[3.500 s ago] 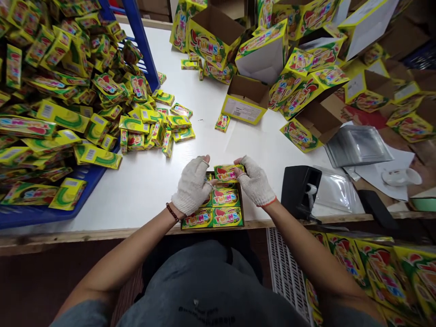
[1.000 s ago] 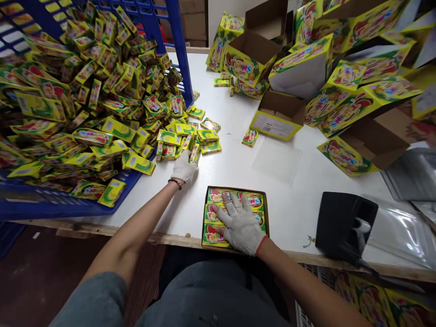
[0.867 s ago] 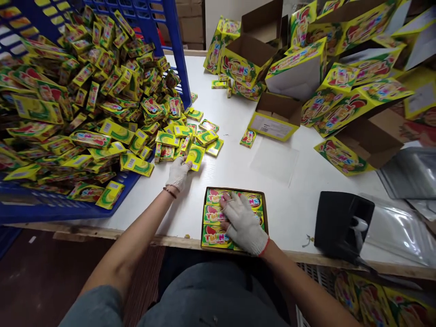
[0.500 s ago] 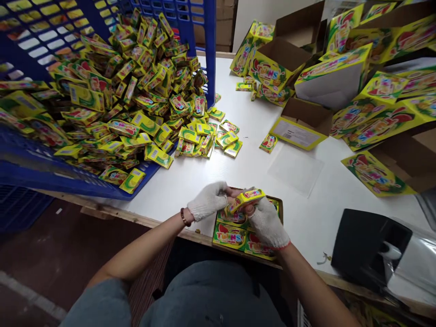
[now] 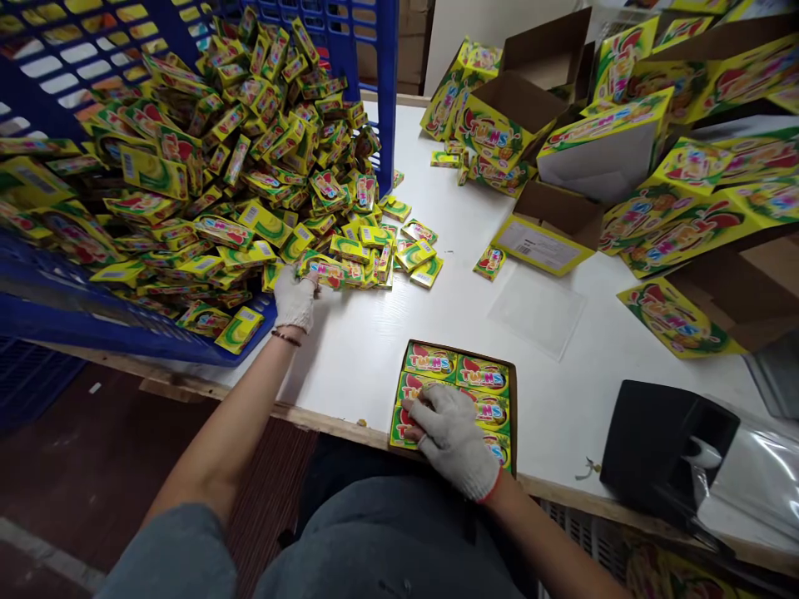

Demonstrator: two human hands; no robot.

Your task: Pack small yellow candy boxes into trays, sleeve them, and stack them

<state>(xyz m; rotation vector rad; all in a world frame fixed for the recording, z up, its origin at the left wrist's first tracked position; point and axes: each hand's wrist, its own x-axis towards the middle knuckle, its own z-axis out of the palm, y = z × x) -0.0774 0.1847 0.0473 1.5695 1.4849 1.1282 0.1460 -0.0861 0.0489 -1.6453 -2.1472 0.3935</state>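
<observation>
Resting on the white table (image 5: pixel 349 366), a blue basket (image 5: pixel 379 91) holds a big pile of packets (image 5: pixel 250 166), a shallow box (image 5: pixel 513 408) at the near edge contains rows of similar packets (image 5: pixel 482 374), on which the right hand (image 5: pixel 454 437) lies loosely spread, and the left hand (image 5: pixel 293 301), beside the pile, pinches one packet (image 5: pixel 325 271).

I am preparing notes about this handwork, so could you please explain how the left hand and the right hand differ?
The left hand grips a pack beside the loose pile; the right hand lies over boxed packs, fingers spread.
The left hand has a bracelet at its wrist; the right hand shows none, but a red-edged cuff.
Both wear white gloves.
</observation>
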